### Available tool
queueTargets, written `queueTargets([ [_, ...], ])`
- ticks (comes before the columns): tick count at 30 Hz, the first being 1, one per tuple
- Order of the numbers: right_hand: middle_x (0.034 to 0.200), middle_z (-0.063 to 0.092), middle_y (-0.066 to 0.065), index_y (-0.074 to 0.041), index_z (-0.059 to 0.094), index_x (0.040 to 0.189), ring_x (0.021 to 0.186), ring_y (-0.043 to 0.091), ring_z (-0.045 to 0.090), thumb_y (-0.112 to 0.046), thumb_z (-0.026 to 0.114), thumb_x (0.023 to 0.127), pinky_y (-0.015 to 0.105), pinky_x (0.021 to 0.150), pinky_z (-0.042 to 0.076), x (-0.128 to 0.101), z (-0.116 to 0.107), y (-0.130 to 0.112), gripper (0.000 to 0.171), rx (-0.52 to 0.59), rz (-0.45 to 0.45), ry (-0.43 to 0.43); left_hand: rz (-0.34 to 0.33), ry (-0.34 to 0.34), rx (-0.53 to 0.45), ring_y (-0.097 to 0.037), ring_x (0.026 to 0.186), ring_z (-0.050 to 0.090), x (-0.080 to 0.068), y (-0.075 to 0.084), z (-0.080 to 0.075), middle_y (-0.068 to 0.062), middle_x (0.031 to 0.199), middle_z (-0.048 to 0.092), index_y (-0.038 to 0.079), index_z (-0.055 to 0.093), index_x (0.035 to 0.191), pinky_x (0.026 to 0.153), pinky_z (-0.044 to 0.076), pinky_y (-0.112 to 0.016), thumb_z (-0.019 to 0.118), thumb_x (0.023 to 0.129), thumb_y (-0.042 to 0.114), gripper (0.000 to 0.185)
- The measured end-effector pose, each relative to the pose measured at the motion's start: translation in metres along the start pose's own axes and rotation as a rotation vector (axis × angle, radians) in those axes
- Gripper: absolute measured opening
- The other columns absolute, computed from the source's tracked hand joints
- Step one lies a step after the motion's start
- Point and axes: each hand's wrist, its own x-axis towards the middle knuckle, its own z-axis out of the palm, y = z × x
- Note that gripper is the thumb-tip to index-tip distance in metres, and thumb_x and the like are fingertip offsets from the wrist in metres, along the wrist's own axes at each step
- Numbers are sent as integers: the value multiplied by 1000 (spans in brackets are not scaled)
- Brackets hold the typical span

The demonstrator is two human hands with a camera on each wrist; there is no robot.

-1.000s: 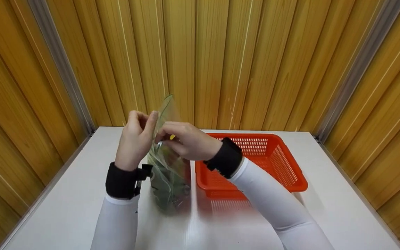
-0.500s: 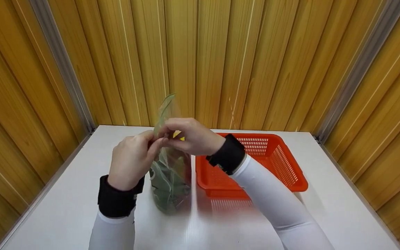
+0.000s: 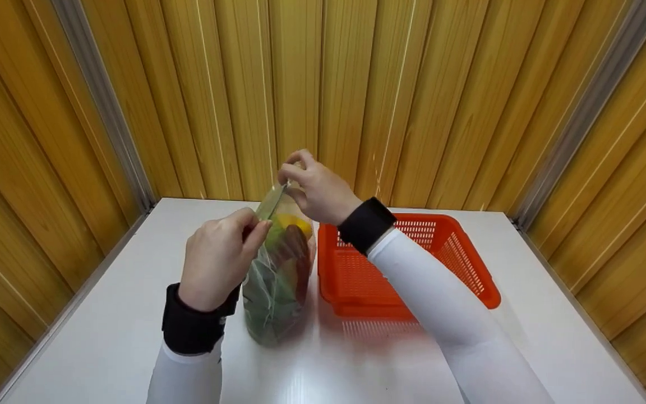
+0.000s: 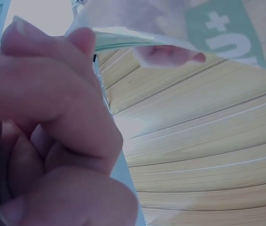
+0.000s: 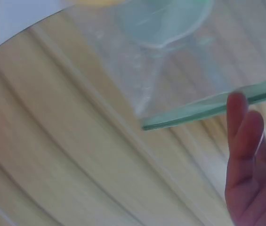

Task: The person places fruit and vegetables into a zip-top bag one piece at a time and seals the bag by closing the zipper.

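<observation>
A clear zip bag (image 3: 278, 275) with green, red and yellow produce inside stands upright on the white table (image 3: 104, 336). My left hand (image 3: 219, 255) pinches the near end of the bag's top edge, its fingers curled. My right hand (image 3: 312, 185) pinches the far end of that green-edged strip, raised above the bag. In the left wrist view my curled fingers (image 4: 52, 117) fill the left half, with the bag (image 4: 180, 33) overhead. The right wrist view shows the bag's green seal strip (image 5: 208, 106) running to my right fingers (image 5: 245, 155).
An orange perforated basket (image 3: 457, 269) sits on the table just right of the bag, under my right forearm. Wooden slat walls close in the back and both sides. The table's left edge runs along a metal rail (image 3: 104, 106).
My right hand has slid up and away along the bag's top edge, from beside the left hand to the far end. The left hand dropped slightly and keeps its pinch.
</observation>
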Motion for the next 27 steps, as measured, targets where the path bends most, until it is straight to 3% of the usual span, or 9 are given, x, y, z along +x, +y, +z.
queueTargets([
  [8,124,53,17,-11,63,110,93,33,70,-11,61,102,41,77,59,12,11,43,8,-61,306,87,27,-7,-7,-16,54,48,-2,5,1,-5,61,58,7,64,73,53,39,-29,70,97,15,25],
  [17,136,48,23,-8,65,112,94,37,70,-4,61,99,42,78,59,14,17,68,14,-46,479,207,64,23,6,-14,53,46,-6,8,5,-2,58,54,9,58,68,52,36,-28,67,95,11,29],
  [22,137,42,21,-7,54,130,86,30,63,-9,62,100,37,74,56,-3,19,45,31,89,546,247,57,35,-19,-13,53,46,-7,9,8,-2,58,54,9,58,67,52,37,-28,66,95,10,29],
  [25,133,45,20,-3,48,132,87,28,59,-5,60,97,38,73,53,-35,18,9,37,168,492,253,42,42,-33,-13,52,46,-8,10,9,-2,58,54,8,60,67,52,37,-27,67,94,9,28],
  [27,123,52,18,-2,50,126,89,27,58,-4,60,95,36,74,52,-63,17,-18,33,183,436,204,37,48,-37,-12,52,47,-9,11,10,-2,58,55,8,60,67,52,38,-26,68,94,9,28],
])
